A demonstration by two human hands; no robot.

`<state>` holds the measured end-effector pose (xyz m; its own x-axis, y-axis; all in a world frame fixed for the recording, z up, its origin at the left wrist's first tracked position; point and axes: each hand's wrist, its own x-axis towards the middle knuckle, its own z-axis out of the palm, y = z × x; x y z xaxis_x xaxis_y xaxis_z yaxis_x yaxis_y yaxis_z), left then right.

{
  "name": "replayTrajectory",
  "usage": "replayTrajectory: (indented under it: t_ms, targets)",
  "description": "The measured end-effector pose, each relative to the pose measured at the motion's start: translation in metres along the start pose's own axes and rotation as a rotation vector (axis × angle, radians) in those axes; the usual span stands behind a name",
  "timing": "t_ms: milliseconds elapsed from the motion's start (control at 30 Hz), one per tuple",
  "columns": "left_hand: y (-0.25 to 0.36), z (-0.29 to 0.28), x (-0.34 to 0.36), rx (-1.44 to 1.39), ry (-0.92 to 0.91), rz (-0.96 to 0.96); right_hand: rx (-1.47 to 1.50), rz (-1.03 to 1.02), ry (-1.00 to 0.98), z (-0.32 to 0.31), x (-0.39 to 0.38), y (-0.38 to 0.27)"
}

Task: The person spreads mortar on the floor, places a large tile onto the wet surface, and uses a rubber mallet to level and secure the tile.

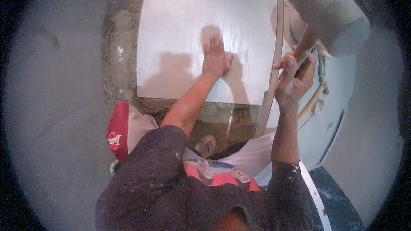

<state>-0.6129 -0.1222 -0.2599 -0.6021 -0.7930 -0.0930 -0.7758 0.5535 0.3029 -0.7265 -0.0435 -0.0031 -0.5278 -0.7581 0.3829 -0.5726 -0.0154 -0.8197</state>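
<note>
My left hand [215,59] lies flat on a large pale tile [180,30], fingers stretched out and nothing gripped. Its shadow and those of my arm and body fall across the tile. Raised at the right, my right hand [295,75] is closed around the wooden handle [306,45] of a mallet. The mallet's bulky grey head [327,15] is held up in the air, beyond the hand and nearer to the camera than the tile. A long narrow strip [278,30] runs along the tile's right edge, partly behind my right hand.
Rough brown mortar [120,55] shows left of the tile and along its near edge. Further right, another tool with a wooden handle [311,105] lies on a pale surface [327,124]. My bent legs and a foot [206,145] are close to the tile's near edge.
</note>
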Motion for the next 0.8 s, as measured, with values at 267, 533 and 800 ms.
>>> replayTrajectory:
  t_ms: [267, 533, 800]
  targets:
    - [0.003, 0.02, -0.001, 0.02, 0.165, 0.052, -0.162, 0.148, -0.058, -0.054, -0.056, 0.054]
    - [-0.001, 0.009, 0.0, -0.004, 0.183, 0.033, -0.439, 0.038, -0.276, -0.087, -0.117, 0.092]
    - [-0.002, 0.006, 0.017, 0.054, 0.212, 0.033, -0.479, 0.503, -0.106, -0.026, -0.124, 0.135]
